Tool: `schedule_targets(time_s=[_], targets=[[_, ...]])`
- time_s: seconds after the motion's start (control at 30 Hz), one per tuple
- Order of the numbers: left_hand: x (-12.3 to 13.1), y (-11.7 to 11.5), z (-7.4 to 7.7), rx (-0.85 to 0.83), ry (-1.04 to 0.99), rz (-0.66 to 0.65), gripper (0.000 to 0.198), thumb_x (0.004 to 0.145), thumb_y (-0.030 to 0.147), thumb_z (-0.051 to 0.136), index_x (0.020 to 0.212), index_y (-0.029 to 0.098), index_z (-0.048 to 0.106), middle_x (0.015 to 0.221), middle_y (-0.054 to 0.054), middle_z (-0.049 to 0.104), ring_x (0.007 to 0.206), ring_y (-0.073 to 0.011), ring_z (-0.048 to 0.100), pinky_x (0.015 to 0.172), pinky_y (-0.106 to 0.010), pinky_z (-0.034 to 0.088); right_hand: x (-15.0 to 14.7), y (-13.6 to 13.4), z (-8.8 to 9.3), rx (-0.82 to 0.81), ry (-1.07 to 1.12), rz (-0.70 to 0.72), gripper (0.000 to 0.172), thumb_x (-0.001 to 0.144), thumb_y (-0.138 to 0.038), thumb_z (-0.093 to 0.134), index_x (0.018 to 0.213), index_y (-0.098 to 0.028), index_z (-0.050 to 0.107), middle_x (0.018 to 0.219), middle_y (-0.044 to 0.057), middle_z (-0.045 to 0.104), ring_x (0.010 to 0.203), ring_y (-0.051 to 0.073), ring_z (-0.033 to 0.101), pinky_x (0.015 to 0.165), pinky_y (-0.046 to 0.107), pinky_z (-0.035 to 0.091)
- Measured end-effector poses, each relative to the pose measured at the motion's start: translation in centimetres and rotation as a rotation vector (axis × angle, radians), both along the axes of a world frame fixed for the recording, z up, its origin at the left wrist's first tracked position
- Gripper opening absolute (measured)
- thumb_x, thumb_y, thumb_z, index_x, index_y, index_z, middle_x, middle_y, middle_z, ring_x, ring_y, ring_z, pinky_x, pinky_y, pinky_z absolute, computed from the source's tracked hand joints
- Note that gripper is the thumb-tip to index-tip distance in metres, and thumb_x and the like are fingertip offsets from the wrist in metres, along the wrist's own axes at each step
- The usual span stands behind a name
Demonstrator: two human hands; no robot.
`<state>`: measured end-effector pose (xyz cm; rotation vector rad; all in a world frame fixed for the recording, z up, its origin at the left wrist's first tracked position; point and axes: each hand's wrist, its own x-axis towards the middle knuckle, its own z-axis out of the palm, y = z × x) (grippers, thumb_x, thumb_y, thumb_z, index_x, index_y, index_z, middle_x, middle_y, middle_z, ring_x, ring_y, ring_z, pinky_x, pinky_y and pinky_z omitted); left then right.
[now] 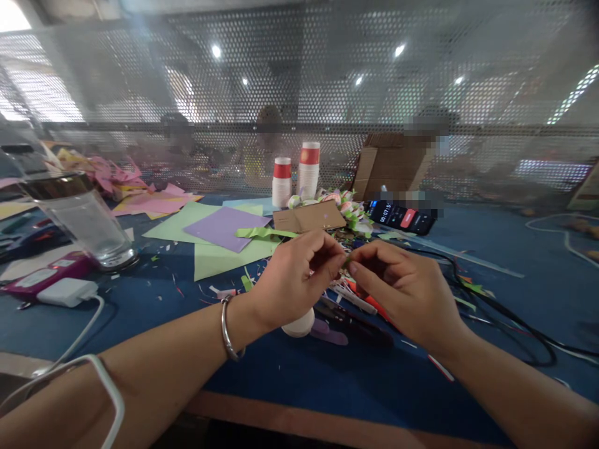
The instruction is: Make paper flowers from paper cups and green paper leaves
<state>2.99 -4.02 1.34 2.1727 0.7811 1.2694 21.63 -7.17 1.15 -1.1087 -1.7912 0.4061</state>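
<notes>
My left hand [299, 274] and my right hand [402, 280] meet over the middle of the table, thumb and forefinger pinched on each. Between their fingertips is a small dark green piece [347, 262], mostly covered by the fingers; its exact kind is hard to make out. Beneath my left hand stands a white paper cup [299, 324], partly hidden. Next to it lie purple paper pieces [330, 332] and a dark-handled tool [360, 324]. A bright green paper strip [264, 232] lies just beyond my left hand.
Purple [224, 226] and green paper sheets [210, 265] lie left of centre. Behind are stacked paper cups [309, 171], cardboard [309, 217] and a phone [400, 217]. A glass jar [93, 224] and power strip [47, 274] stand left; black cables [505, 312] run right.
</notes>
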Motion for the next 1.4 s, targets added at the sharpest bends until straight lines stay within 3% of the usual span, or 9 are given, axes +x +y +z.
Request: schedule_targets(time_s=[0.1, 0.27, 0.37, 0.6, 0.97, 1.4], targets=[[-0.1, -0.1, 0.0, 0.065, 0.034, 0.008, 0.007, 0.095, 0.02, 0.063, 0.092, 0.015, 0.065, 0.08, -0.002, 0.069, 0.073, -0.0098, 0.061, 0.065, -0.023, 0.046, 0.0, 0.0, 0.0, -0.013, -0.008, 0.01, 0.013, 0.093, -0.026, 0.063, 0.083, -0.019, 0.069, 0.061, -0.003, 0.06, 0.051, 0.011, 0.051, 0.049, 0.025, 0.04], [0.5, 0.0, -0.6, -0.4, -0.227, -0.172, 0.014, 0.092, 0.028, 0.067, 0.091, 0.015, 0.062, 0.077, 0.0, 0.066, 0.067, -0.0097, 0.065, 0.065, -0.024, 0.054, 0.1, -0.1, 0.0, -0.056, 0.023, 0.015, 0.017, 0.093, -0.032, 0.063, 0.082, -0.019, 0.067, 0.061, -0.003, 0.06, 0.053, 0.012, 0.052, 0.049, 0.025, 0.041], [0.8, 0.0, -0.6, -0.551, -0.328, -0.253, 0.012, 0.088, 0.021, 0.07, 0.09, 0.014, 0.062, 0.077, 0.001, 0.065, 0.068, -0.0087, 0.067, 0.069, -0.023, 0.057, 0.1, -0.2, 0.1, -0.06, 0.037, 0.018, 0.016, 0.092, -0.032, 0.063, 0.083, -0.019, 0.067, 0.062, -0.002, 0.061, 0.052, 0.012, 0.053, 0.048, 0.024, 0.04], [0.3, 0.1, 0.0, -0.442, -0.234, -0.242, 0.008, 0.087, 0.018, 0.071, 0.085, 0.014, 0.066, 0.071, 0.001, 0.065, 0.062, -0.0076, 0.061, 0.06, -0.02, 0.052, 0.0, -0.2, 0.2, -0.047, 0.022, 0.031, 0.014, 0.091, -0.029, 0.064, 0.08, -0.02, 0.066, 0.061, -0.003, 0.06, 0.052, 0.011, 0.052, 0.049, 0.024, 0.04], [0.9, -0.1, 0.3, -0.901, -0.544, -0.26, 0.006, 0.09, 0.013, 0.07, 0.085, 0.012, 0.067, 0.07, -0.001, 0.07, 0.064, -0.0088, 0.069, 0.067, -0.022, 0.055, -0.3, -0.3, 0.9, -0.123, 0.1, 0.031, 0.016, 0.091, -0.031, 0.065, 0.083, -0.018, 0.069, 0.057, -0.002, 0.064, 0.048, 0.01, 0.054, 0.046, 0.021, 0.042], [0.8, 0.1, 0.1, -0.862, -0.557, -0.308, 0.011, 0.088, 0.012, 0.073, 0.088, 0.015, 0.062, 0.069, 0.002, 0.071, 0.06, -0.0091, 0.071, 0.065, -0.022, 0.057, -0.4, -0.3, 0.9, -0.156, 0.135, 0.034, 0.015, 0.089, -0.032, 0.067, 0.083, -0.019, 0.07, 0.057, -0.001, 0.064, 0.049, 0.011, 0.056, 0.046, 0.021, 0.046]])
